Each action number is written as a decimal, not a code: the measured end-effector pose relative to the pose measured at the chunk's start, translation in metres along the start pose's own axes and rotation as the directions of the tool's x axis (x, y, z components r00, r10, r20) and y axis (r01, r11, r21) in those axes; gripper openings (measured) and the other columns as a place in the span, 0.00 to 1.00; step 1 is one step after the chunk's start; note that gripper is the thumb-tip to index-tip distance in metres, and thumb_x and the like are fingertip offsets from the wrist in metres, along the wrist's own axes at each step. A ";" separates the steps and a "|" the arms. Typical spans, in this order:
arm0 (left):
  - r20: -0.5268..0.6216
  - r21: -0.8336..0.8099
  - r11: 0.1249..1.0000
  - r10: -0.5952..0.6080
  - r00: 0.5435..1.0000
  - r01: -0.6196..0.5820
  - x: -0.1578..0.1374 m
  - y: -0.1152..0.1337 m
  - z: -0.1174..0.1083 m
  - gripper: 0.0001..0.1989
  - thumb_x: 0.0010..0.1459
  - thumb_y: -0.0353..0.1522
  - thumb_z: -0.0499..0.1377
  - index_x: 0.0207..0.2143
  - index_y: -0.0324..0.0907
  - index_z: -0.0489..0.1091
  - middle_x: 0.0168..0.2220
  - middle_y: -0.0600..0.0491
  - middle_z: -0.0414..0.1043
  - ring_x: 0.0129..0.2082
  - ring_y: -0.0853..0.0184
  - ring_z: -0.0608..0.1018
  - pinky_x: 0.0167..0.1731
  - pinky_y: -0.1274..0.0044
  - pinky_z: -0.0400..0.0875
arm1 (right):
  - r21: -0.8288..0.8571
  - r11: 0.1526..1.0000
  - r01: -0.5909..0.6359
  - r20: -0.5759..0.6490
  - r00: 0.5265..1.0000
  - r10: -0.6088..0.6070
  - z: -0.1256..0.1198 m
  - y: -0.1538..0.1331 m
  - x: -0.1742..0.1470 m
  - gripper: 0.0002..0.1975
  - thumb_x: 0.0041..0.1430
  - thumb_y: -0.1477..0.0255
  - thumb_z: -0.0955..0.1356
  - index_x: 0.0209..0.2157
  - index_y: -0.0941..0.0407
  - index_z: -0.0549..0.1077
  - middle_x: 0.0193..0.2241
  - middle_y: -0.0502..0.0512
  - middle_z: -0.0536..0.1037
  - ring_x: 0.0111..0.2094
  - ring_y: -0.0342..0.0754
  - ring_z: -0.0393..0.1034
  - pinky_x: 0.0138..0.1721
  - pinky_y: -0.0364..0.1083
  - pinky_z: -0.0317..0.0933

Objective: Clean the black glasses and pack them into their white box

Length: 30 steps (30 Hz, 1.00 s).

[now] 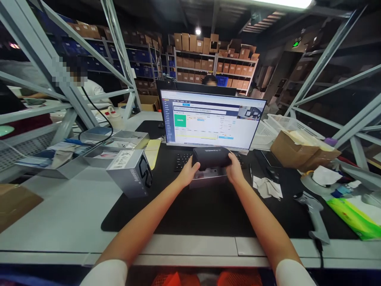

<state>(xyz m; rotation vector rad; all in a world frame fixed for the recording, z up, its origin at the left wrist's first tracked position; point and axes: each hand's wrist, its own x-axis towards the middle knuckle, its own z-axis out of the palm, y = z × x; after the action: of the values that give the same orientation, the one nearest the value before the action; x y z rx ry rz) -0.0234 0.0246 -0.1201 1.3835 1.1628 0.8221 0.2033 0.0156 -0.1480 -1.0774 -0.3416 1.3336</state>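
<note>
Between both hands is a black zip-style case (212, 157) with pale lettering on its top edge. My left hand (189, 171) grips its left end, thumb on the near face. On the right end my right hand (234, 167) is closed around it. Just below the case sits an open grey box (207, 182), its inside partly hidden by the case and hands. To the left stands a grey printed carton (130, 173) with a white label on top and a picture of a looped dark device on its side.
Behind the case are a keyboard (180, 162) and a lit monitor (211, 119). At right lie a crumpled cloth (268, 187), a barcode scanner (312, 216), a green packet (354, 218) and cardboard boxes (293, 151). Trays of papers (64, 153) stand at left. A person (92, 93) is beyond the frame.
</note>
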 end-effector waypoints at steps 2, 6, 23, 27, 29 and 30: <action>-0.062 -0.006 0.998 -0.060 0.996 0.060 0.001 -0.008 0.000 0.44 0.59 0.59 0.56 0.65 0.37 0.63 0.69 0.40 0.59 0.72 0.48 0.57 0.74 0.58 0.46 | -0.172 0.985 0.022 -0.039 0.999 -0.029 -0.005 0.007 0.004 0.25 0.50 0.55 0.73 0.46 0.52 0.71 0.47 0.55 0.77 0.49 0.54 0.71 0.49 0.51 0.68; -0.098 -0.028 0.996 -0.089 0.991 0.087 0.000 -0.020 0.006 0.37 0.59 0.49 0.53 0.65 0.38 0.63 0.69 0.43 0.60 0.72 0.51 0.59 0.73 0.61 0.49 | -0.459 0.888 -0.027 -0.055 0.998 0.002 -0.015 0.014 0.009 0.24 0.48 0.56 0.70 0.44 0.53 0.69 0.46 0.57 0.76 0.50 0.56 0.70 0.55 0.54 0.65; -0.335 0.083 0.965 -0.207 0.919 0.247 0.000 -0.024 0.011 0.21 0.62 0.37 0.52 0.57 0.44 0.67 0.62 0.47 0.67 0.64 0.54 0.67 0.68 0.60 0.57 | -0.233 0.949 -0.210 0.114 0.964 0.241 -0.023 -0.003 0.014 0.25 0.50 0.63 0.66 0.50 0.52 0.77 0.56 0.56 0.79 0.66 0.58 0.64 0.68 0.59 0.56; -0.345 0.103 0.964 -0.198 0.918 0.247 0.001 -0.029 0.007 0.21 0.62 0.37 0.49 0.55 0.43 0.70 0.59 0.47 0.70 0.60 0.54 0.71 0.64 0.61 0.63 | -0.251 0.947 -0.201 0.215 0.942 0.257 -0.022 -0.014 0.009 0.27 0.53 0.63 0.64 0.55 0.51 0.75 0.62 0.54 0.74 0.69 0.58 0.59 0.68 0.62 0.54; -0.325 0.126 0.957 -0.208 0.923 0.260 0.001 -0.034 0.005 0.22 0.62 0.37 0.49 0.54 0.42 0.71 0.54 0.46 0.73 0.54 0.53 0.75 0.59 0.59 0.70 | -0.290 0.949 -0.122 0.246 0.949 0.197 -0.022 -0.011 0.009 0.31 0.48 0.69 0.65 0.57 0.50 0.74 0.63 0.53 0.72 0.70 0.55 0.58 0.70 0.60 0.51; -0.311 0.146 0.954 -0.209 0.927 0.263 0.001 -0.036 0.004 0.22 0.62 0.37 0.48 0.53 0.42 0.72 0.52 0.46 0.74 0.51 0.53 0.77 0.56 0.59 0.72 | -0.315 0.946 -0.075 0.256 0.953 0.161 -0.023 -0.008 0.010 0.33 0.45 0.72 0.64 0.57 0.51 0.73 0.63 0.53 0.72 0.70 0.54 0.58 0.71 0.58 0.49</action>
<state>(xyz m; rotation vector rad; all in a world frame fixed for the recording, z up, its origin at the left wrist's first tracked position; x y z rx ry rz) -0.0260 0.0219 -0.1559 1.2628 1.6389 0.7758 0.2277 0.0154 -0.1570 -1.1770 -0.7196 1.5820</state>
